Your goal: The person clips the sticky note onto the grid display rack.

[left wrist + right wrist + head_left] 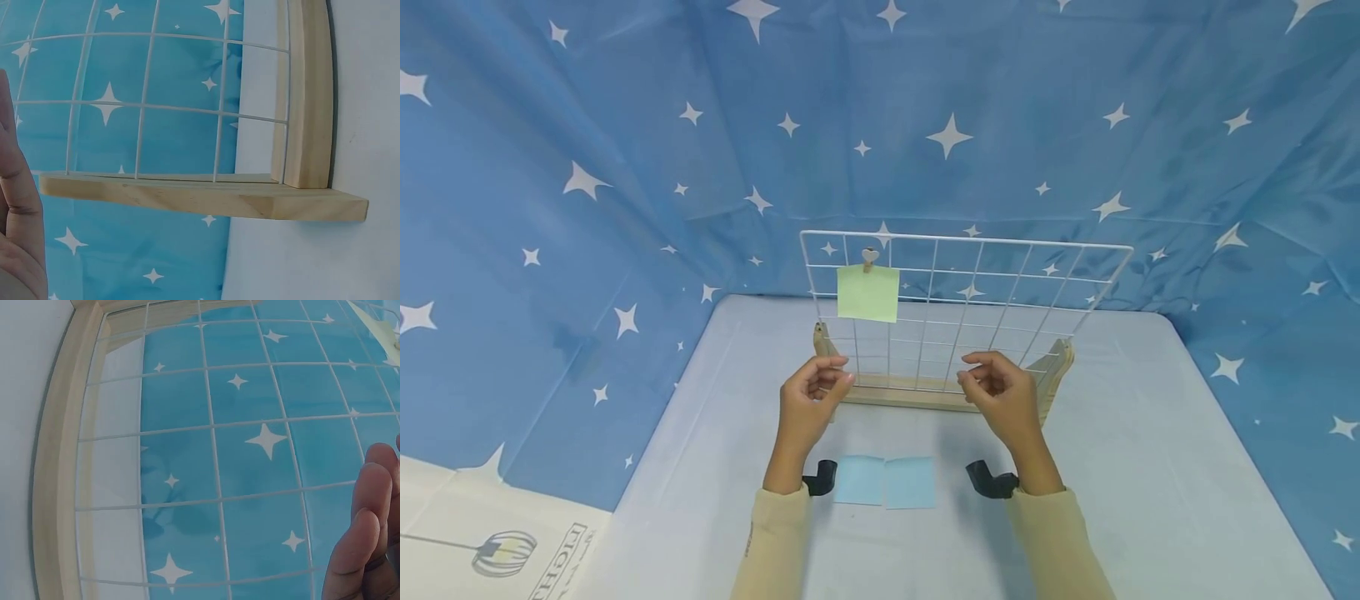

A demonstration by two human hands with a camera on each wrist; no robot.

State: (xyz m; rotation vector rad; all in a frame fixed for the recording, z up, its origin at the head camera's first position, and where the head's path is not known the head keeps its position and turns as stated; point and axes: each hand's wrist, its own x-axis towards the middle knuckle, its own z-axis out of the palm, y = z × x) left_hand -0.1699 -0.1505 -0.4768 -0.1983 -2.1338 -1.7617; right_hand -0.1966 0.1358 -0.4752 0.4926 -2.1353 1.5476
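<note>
A white wire grid (925,327) stands upright in a wooden base (917,395). On its upper left a wooden clothespin with a white heart (869,257) clips a green sticky note (868,293). My left hand (811,396) is raised before the grid's lower left, fingers loosely bent, nothing between them. Before the lower right, my right hand (1002,392) hovers in a similar pose, also holding nothing. Two blue sticky notes (859,480) lie side by side on the table, nearer me than both hands. In each wrist view only part of the hand shows, apart from the grid.
The white table (715,467) carries the stand near its back edge. Behind hangs a blue cloth with white stars (950,135). A black wrist camera mount (991,481) juts from the right wrist, another (822,478) from the left.
</note>
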